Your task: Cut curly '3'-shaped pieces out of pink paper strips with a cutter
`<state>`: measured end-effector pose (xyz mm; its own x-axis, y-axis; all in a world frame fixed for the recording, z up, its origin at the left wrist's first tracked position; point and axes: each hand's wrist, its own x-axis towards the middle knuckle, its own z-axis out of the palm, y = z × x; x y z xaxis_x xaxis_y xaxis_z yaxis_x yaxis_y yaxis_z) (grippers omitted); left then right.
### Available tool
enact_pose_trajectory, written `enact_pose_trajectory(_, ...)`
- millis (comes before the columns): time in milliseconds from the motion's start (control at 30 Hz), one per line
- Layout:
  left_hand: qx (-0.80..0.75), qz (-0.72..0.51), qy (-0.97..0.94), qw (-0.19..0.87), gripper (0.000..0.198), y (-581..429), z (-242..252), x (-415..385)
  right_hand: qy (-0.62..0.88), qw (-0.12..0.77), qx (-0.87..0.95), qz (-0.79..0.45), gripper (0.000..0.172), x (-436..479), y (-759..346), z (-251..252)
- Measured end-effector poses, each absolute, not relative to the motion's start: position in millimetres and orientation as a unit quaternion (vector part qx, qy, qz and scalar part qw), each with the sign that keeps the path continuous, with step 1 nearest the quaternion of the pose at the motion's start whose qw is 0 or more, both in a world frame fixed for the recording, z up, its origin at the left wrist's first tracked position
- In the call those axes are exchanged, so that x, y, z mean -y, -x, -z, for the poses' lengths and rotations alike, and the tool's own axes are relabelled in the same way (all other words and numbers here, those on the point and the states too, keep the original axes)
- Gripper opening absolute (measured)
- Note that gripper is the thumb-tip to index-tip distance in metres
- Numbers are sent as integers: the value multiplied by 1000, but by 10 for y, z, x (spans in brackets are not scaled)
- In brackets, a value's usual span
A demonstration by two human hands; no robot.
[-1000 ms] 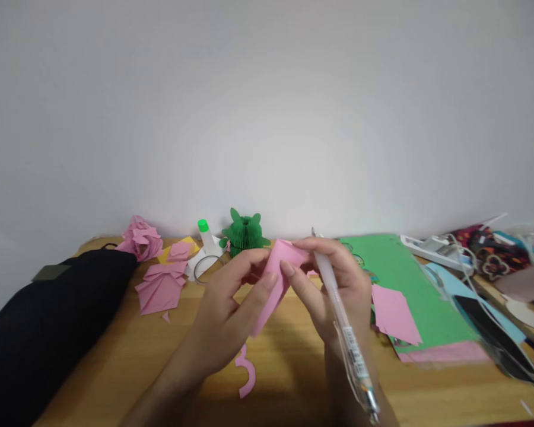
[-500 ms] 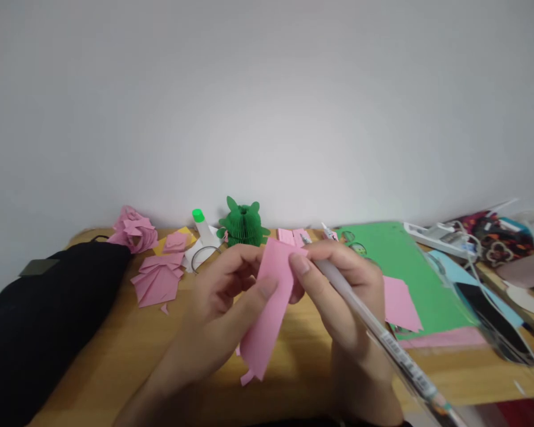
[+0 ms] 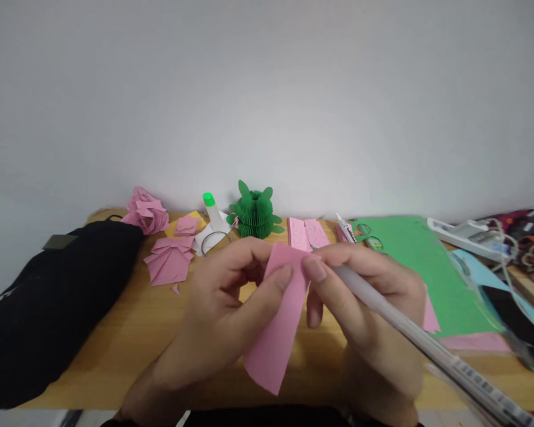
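A strip of pink paper (image 3: 278,332) hangs tilted above the table, held between both hands. My left hand (image 3: 231,308) is closed on its left side, thumb flat on the front and fingers behind. With thumb and forefinger, my right hand (image 3: 369,314) pinches the strip's upper right edge. A pen (image 3: 409,326) with a clear barrel also lies in the right hand, its tip toward the wall and its back end toward the lower right. Behind the hands stands a green pleated paper figure (image 3: 254,213) with leaf-shaped pieces.
Left of the figure are a glue stick (image 3: 211,210), folded pink paper (image 3: 169,261) and a crumpled pink bundle (image 3: 145,212). A black bag (image 3: 66,308) covers the left side. Green sheets (image 3: 454,296), a white power strip (image 3: 469,237) and a white-barrelled tube or pen (image 3: 347,228) lie rightward.
The view has shifted, so the table things sit farther right and higher. Both hands still hold the strip, and the pen stays in the right hand. The strip's lower end appears wider.
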<state>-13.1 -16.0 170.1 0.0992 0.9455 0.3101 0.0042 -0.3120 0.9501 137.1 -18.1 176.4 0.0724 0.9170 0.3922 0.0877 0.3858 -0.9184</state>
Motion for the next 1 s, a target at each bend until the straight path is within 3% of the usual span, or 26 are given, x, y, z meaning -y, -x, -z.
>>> enact_pose_trajectory(667,-371,-540,-621,430,9,135,-1715,157,418,622,583,-314,8,221,-1377,-1746)
enact_pose_trajectory(1000,-372,-547,-626,414,8,129,-1708,154,382,593,635,-315,8,162,-1503,-1720)
